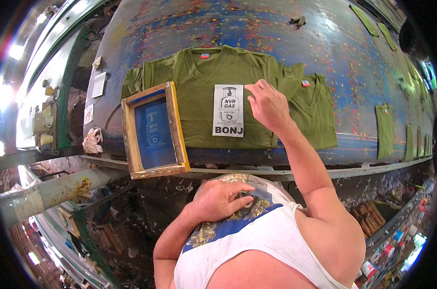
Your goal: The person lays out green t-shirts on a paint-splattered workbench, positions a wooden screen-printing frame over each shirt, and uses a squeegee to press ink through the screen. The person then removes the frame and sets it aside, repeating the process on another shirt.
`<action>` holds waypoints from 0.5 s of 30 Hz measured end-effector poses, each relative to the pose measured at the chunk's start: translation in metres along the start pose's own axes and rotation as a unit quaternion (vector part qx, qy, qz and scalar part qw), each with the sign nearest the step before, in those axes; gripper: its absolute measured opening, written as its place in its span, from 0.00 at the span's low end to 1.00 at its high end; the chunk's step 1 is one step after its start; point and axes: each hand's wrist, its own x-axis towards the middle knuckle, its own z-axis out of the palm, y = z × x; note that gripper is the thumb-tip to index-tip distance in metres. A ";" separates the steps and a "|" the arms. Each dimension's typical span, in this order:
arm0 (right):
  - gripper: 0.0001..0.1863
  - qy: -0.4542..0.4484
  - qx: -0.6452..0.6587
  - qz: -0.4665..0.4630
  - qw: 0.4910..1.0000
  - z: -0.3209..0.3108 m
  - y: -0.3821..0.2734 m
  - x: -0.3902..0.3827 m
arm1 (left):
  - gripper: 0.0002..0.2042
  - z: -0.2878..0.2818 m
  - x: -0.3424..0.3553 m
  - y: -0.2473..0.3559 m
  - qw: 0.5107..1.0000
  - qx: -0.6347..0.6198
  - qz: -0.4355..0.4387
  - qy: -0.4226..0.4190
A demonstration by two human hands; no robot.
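Observation:
My right hand (269,105) reaches over an olive green V-neck T-shirt (189,108) laid out on the long table. Its index fingertip is at the upper right edge of a white paper strip (228,111) printed with a black gas-bottle drawing and lettering. The thumb stands apart from that finger, and the others are bent. My left hand (221,200) rests in front of my belly, thumb and index finger apart; a small pale spot by the thumb tip cannot be made out. Left of the paper, a wood-framed printing screen (155,130) with blue mesh lies partly on the shirt, overhanging the table's near edge.
Another green T-shirt (317,108) lies partly beneath the first, on the right. More folded green shirts (385,130) line the table's right side. A crumpled pink-white rag (92,140) sits at the left edge. A thick pipe (55,192) runs below left. Paint specks cover the tabletop (218,24).

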 end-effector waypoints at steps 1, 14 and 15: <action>0.13 -0.004 -0.003 0.003 1.000 0.001 -0.001 0.003 | 0.18 0.001 0.000 0.000 1.000 -0.002 0.005 0.006; 0.12 0.041 0.032 0.029 0.998 -0.002 0.013 -0.007 | 0.19 0.000 0.005 -0.002 1.000 -0.004 -0.012 -0.001; 0.12 0.045 0.039 0.035 0.998 -0.003 0.016 -0.011 | 0.19 -0.001 0.005 -0.001 1.000 -0.005 -0.009 -0.001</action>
